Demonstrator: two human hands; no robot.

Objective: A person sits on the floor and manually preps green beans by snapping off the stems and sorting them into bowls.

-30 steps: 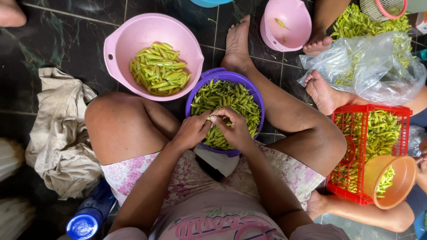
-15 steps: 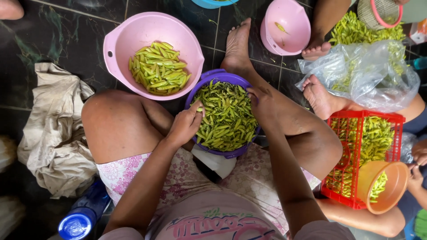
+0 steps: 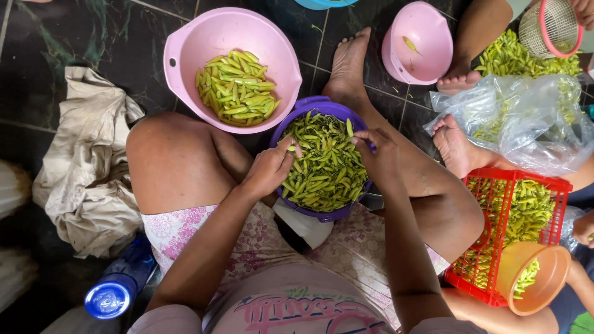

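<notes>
Purple plastic, one bowl [image 3: 322,111] heaped with green pods [image 3: 322,164], sits between both hands. The left hand [image 3: 269,168] pinches one pod [image 3: 291,148] at the near rim; the right hand [image 3: 376,147] curls loosely over the far rim. Two pink bowls [image 3: 232,37] stand beyond them, one red basket [image 3: 526,185] right of the right hand.

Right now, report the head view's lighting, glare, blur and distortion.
Head view: even, soft light with faint shadows; glare on the clear plastic bag and the blue bottle cap; wide-angle bending toward the edges; the purple bowl and both hands, left hand and right hand, look sharp.
</notes>
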